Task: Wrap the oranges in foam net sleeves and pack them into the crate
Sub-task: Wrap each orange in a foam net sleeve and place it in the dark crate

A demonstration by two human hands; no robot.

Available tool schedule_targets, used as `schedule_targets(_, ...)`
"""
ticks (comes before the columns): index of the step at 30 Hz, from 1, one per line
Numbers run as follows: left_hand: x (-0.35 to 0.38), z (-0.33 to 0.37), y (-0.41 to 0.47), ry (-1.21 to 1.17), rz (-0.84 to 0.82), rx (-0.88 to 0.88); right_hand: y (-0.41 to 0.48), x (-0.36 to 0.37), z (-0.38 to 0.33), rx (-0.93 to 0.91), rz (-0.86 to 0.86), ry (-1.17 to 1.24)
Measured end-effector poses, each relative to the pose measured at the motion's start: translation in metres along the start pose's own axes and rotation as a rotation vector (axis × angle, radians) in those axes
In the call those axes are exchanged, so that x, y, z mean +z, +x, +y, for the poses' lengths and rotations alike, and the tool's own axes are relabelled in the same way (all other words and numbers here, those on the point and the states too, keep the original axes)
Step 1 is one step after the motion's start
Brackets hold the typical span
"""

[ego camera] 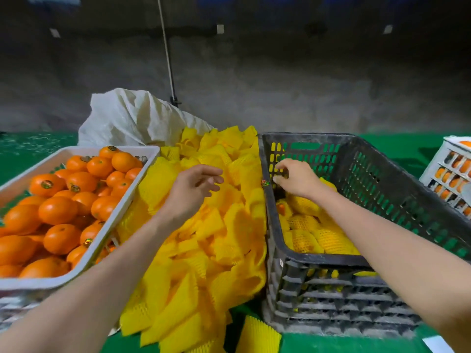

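Note:
A white tray (76, 151) on the left is heaped with bare oranges (57, 210). A pile of yellow foam net sleeves (216, 238) fills the middle. On the right stands a dark grey crate (318, 261) holding several sleeved oranges (316, 238) on its floor. My left hand (192, 188) hovers over the sleeve pile, fingers loosely curled, holding nothing. My right hand (297, 178) reaches inside the crate near its far left corner, above the wrapped fruit, fingers bent downward with nothing visible in them.
A white woven sack (132, 118) lies behind the sleeve pile. A white crate of oranges (448, 174) stands at the far right edge. Everything rests on a green surface (407, 149) before a grey wall. One sleeve (257, 337) lies apart at the front.

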State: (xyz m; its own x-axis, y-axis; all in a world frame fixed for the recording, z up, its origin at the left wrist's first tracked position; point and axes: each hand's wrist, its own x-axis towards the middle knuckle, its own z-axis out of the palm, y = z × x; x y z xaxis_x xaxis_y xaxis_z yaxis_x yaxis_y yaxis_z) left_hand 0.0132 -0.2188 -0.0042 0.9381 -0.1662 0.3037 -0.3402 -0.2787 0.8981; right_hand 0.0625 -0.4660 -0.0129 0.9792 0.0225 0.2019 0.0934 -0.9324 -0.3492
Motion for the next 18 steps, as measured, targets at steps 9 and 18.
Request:
schedule_targets(9,-0.067,-0.041,-0.03,0.005,0.132,-0.179,-0.027,0.024,-0.138,-0.323,-0.171,-0.071)
schedule_targets(18,-0.092,-0.049,-0.062,-0.002,0.116,-0.22,-0.027,0.079,-0.131,-0.011,-0.459,-0.479)
